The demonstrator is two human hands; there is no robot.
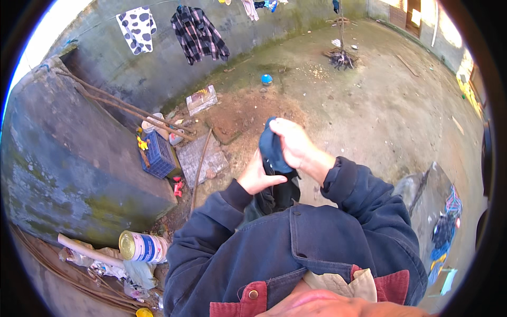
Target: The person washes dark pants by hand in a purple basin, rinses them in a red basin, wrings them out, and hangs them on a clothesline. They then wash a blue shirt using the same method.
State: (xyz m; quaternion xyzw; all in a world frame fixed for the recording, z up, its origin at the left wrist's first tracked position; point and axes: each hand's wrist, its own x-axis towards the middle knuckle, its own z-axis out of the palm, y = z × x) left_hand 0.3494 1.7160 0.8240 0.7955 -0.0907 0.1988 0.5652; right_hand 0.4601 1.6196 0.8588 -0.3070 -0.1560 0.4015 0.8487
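Note:
My right hand point(292, 143) is closed on a dark blue cloth item point(271, 152), fingers wrapped over its upper right side. Against the lower left side of this cloth rests my left hand point(259, 174), its thumb stretched to the right; its fingers are partly hidden behind the fabric, so its grip is unclear. Black fabric point(286, 190) hangs beneath both hands, in front of the dark jacket. Where the blue cloth ends and the black fabric begins cannot be told.
At left stand a concrete block wall point(79, 158), leaning wooden poles point(130, 109) and a blue plastic crate point(157, 156). A plaid shirt point(198, 35) and a spotted cloth point(136, 29) hang by the far wall. A blue ball point(266, 79) lies ahead; a stone slab point(425, 198) is at right.

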